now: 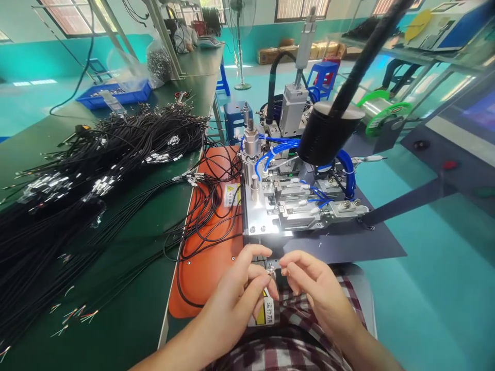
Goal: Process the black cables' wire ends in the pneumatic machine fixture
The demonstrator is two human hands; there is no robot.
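My left hand (245, 293) is in front of the machine's lower edge, its index finger stretched forward and its thumb and other fingers curled together. A small silvery piece (271, 268) shows by its fingertips; I cannot tell whether they hold it or it lies behind. To the right, my right hand (315, 283) has thumb and index finger drawn together, and anything between them is too small to make out. The two hands are close but apart. Just beyond them stands a bench machine (297, 214) with metal cylinders and blue air tubes.
Black cables (127, 139) with silvery ends are heaped on the green table (127, 299) at left. More loop over an orange panel (209, 278) beside the machine. A black cylindrical device (327, 134) hangs over it. A blue tray (116, 95) and green spool (386, 111) stand farther back.
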